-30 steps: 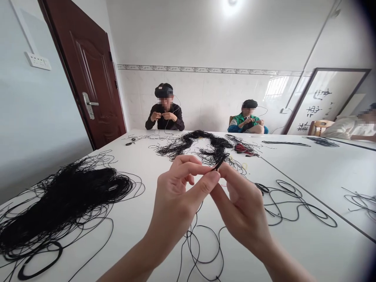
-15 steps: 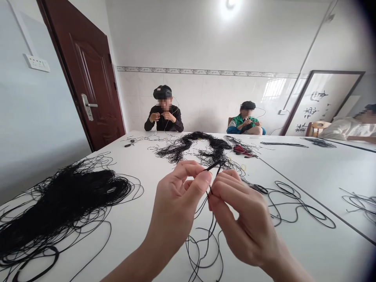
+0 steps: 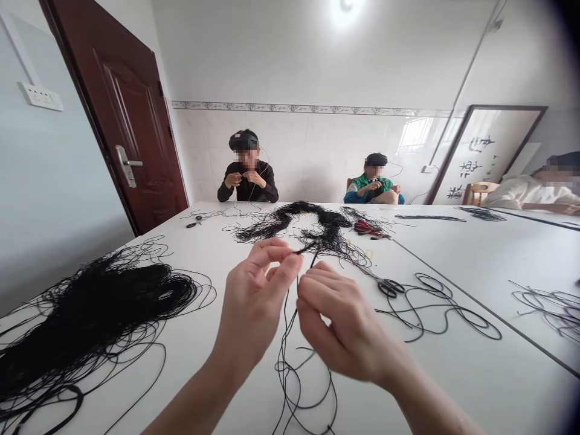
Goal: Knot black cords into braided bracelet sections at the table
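white table (image 3: 475,386), pale tiled wall (image 3: 290,151) behind; left hand (image 3: 254,296) pinches black cord (image 3: 309,247).

White tabletop (image 3: 194,332) gives open passage between the tangled heap of thin black cord (image 3: 104,314) and the left hand (image 3: 254,296). Hanging thin black cords (image 3: 283,332) obstruct the space between the hands; black-handled scissors (image 3: 390,287) lie beyond the right hand (image 3: 339,314).

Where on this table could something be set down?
Free: between the left cord heap and left hand; also beyond the table seam, short of the straight cord bundle. Crowded: past both hands, with tangled cord; beside the right hand, with scissors and looped cord.
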Demonstrator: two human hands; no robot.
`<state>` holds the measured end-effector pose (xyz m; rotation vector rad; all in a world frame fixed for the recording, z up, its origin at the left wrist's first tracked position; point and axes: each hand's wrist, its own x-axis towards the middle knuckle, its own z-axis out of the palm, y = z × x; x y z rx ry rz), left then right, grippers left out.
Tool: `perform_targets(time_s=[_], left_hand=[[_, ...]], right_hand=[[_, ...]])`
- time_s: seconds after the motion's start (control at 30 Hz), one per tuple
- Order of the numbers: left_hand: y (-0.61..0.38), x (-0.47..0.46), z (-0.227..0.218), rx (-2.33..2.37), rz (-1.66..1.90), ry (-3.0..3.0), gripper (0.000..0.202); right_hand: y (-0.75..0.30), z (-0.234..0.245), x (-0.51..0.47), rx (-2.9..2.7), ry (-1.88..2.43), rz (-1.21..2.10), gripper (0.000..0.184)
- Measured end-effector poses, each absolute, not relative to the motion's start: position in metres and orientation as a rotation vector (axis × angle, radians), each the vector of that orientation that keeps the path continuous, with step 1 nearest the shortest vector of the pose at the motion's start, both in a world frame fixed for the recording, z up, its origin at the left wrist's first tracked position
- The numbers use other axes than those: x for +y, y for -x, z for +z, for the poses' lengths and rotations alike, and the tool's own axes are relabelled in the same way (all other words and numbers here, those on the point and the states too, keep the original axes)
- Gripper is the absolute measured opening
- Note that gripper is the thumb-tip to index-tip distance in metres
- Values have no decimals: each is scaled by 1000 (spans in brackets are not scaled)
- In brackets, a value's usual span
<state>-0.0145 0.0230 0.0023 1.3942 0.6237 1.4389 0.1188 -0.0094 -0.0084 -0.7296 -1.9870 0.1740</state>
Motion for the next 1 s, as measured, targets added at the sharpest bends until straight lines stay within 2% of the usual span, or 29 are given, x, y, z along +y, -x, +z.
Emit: perform_targets(time_s=[0.13, 0.3, 0.47, 0.57, 0.7, 0.87, 1.0], left_hand=[[20, 45, -2, 649, 1378, -1382, 19], [38, 38, -10, 526, 1394, -1321, 29], [38, 3, -6, 255, 1548, -983, 35], [29, -15, -1, 186, 1522, -723, 37], [15, -28, -11, 276, 1376, -456, 42], [8, -38, -39, 399, 1340, -218, 20], [6, -48, -51, 446, 1349, -135, 16]], right_hand=[[-132, -7, 8, -1669, 756, 789, 21], [-148, -5, 24, -1233, 672, 1164, 29], [-137, -17, 9, -891, 572, 1518, 28], [-128, -22, -9, -696, 461, 1556, 33], [-128, -30, -32, -510, 353, 1517, 26], [-140, -54, -48, -477, 367, 1510, 24], [-145, -70, -50, -602, 423, 1466, 24]])
